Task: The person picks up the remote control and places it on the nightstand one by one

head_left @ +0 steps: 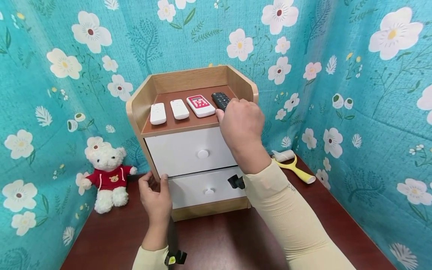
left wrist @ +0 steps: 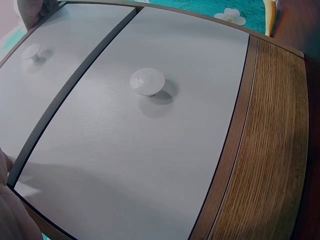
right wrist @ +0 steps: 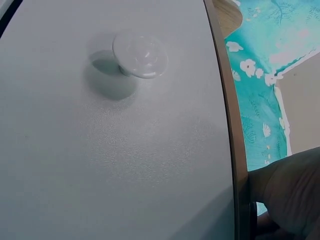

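In the head view my right hand (head_left: 243,122) grips the near end of a black remote control (head_left: 221,99) on the small cabinet's brown top shelf (head_left: 182,125). The thumb lies along its left side; the other fingertips are hidden. To its left lie a white remote with a red face (head_left: 201,106) and two plain white remotes, one (head_left: 179,109) beside the other (head_left: 158,113). My left hand (head_left: 156,202) holds the cabinet's (head_left: 210,214) left front edge, thumb at the front, fingers around the side. Both white drawers, upper (head_left: 179,150) and lower (head_left: 189,193), are closed.
A white teddy bear (head_left: 109,180) in a red sweater sits left of the cabinet on the dark red table (head_left: 216,243). Right of it lies a yellow-handled lint roller (head_left: 297,168). Blue floral curtains (head_left: 337,75) stand behind and beside the table.
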A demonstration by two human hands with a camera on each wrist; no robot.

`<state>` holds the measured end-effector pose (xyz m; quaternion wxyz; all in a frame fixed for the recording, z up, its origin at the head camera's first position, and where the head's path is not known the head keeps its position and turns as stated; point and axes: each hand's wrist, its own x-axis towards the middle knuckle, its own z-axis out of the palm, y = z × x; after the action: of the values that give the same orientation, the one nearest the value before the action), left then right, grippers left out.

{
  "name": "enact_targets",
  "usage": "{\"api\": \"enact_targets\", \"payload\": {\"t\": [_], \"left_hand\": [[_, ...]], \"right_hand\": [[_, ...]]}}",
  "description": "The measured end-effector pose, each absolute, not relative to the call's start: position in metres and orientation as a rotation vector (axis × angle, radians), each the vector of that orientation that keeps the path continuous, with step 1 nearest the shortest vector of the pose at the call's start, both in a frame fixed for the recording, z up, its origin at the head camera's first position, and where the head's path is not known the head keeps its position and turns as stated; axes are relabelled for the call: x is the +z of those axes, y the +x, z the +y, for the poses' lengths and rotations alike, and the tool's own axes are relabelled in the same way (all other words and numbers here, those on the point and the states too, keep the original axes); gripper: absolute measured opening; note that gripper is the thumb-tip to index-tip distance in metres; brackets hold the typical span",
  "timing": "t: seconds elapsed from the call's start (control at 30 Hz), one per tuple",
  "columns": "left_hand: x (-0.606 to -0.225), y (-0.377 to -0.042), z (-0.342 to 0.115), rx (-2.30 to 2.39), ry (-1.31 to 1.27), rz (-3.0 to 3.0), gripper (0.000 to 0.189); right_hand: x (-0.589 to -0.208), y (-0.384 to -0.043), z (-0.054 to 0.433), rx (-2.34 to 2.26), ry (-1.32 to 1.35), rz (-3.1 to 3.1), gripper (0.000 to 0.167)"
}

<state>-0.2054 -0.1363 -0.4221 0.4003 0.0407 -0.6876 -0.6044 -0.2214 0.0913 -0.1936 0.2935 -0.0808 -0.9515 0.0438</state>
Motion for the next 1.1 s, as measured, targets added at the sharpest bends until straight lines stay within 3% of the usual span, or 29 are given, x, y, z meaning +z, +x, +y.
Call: {"api": "enact_targets", "payload": {"t": [0.43,0.67,0.9,1.1], "left_hand": [[-0.417,-0.204,-0.131,-1.519,0.100,-1.727,0.044],[-0.418,-0.204,-0.134,-1.504,0.080,-1.734,0.044],[-0.419,-0.202,-0.137,-1.491,0.075,-1.757,0.044],[-0.419,-0.194,-0.152,-1.498,-0.016,-1.912,0.052]], "right_hand": [[-0.217,-0.200,0.109,0.359,0.053,-2.317,0.065],[-0.269,-0.182,0.120,0.471,0.228,-2.043,0.082],[-0.327,-0.166,0.132,0.477,0.409,-1.911,0.067],[-0.359,-0.149,0.163,0.593,0.628,-2.064,0.070]]}}
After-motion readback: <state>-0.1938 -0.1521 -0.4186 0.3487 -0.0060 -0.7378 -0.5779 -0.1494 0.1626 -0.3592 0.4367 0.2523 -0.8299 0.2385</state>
